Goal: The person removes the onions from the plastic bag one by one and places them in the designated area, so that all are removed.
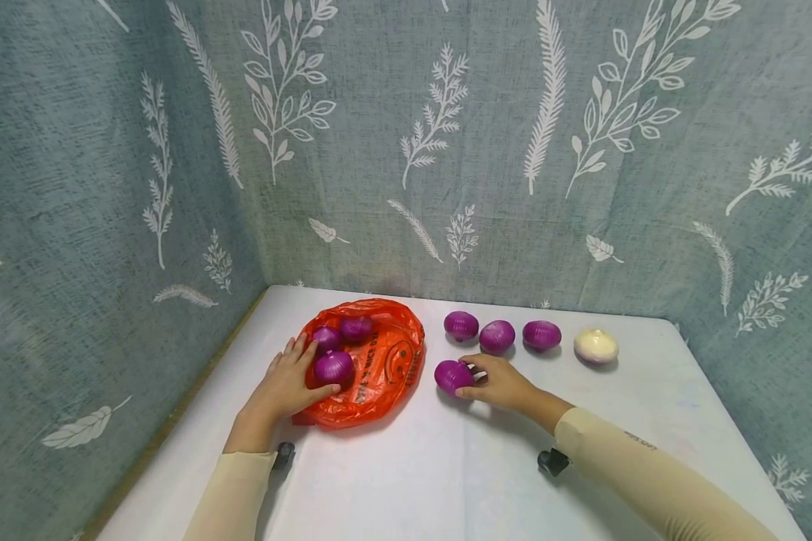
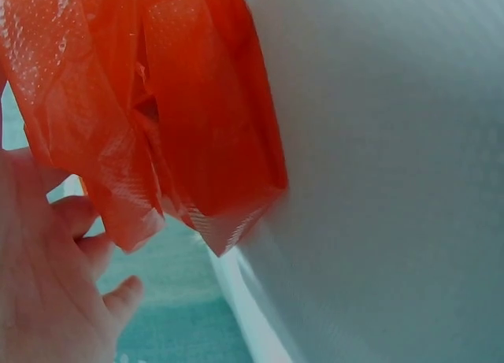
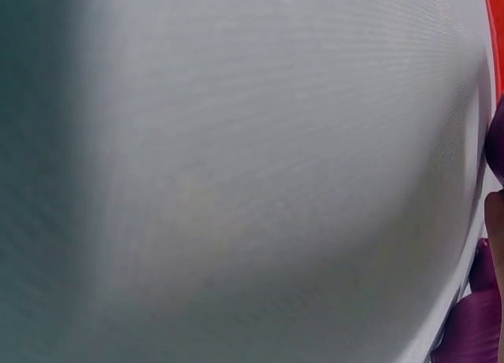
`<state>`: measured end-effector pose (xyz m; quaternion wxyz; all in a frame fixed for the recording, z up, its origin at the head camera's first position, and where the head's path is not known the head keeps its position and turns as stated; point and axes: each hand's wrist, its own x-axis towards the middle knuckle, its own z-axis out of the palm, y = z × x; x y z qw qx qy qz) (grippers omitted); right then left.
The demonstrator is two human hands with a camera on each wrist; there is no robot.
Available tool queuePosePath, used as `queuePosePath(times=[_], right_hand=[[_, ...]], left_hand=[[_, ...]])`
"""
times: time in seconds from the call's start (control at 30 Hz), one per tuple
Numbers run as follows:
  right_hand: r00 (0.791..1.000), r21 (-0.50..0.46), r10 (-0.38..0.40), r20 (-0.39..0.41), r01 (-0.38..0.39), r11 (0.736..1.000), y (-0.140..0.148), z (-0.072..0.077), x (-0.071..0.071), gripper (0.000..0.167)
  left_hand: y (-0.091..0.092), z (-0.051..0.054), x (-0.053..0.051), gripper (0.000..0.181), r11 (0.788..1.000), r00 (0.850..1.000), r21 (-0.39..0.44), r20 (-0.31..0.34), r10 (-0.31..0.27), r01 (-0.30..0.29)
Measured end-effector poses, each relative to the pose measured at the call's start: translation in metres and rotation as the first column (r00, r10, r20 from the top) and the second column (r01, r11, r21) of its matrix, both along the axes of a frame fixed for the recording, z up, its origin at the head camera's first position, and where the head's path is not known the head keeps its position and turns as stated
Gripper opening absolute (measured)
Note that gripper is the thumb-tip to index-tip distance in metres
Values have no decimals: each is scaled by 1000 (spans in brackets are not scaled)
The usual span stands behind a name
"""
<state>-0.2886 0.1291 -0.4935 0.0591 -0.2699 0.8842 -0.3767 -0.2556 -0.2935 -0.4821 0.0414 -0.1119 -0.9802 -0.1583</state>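
Observation:
My right hand [image 1: 504, 383] grips a red onion [image 1: 452, 377] by its right side, at or just above the white table, right of the orange-red plastic bag [image 1: 387, 376]. The bag lies spread open, with three red onions [image 1: 334, 368] on its left part. At the bag's left rim rests my left hand [image 1: 280, 387], fingers extended and thumb reaching over the edge beside the nearest onion. In the left wrist view, the left hand's loosely spread fingers [image 2: 75, 216] are next to the bag's crumpled side [image 2: 213, 103]. The right wrist view shows only a sliver of the held onion [image 3: 496, 146].
Behind the right hand, three more red onions [image 1: 497, 337] stand in a row, with a pale, whitish onion [image 1: 596, 346] at its right end. A leaf-patterned cloth [image 1: 379, 248] hangs behind the white table [image 1: 406, 481] and along its sides.

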Motion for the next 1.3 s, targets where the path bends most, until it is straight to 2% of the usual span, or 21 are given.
queuePosePath(times=[0.33,0.6,0.97,1.3], right_hand=[[999,-29,27,25,-26,999,-1,0,2,69],[999,18,33,42,-33,999,-3,-3,2,74],[999,45,-10,50,8,999,-12,-6,1,77],[1000,87,-5,27,3,996,-14,-4,3,83]], left_hand=[[-1,2,1,111,1000,1000,-4,4,1,-1],[-1,3,2,110,1000,1000,-10,14,6,-6],[0,5,3,109,1000,1000,-16,17,3,-3],[-1,3,3,109,1000,1000,-17,5,-3,3]])
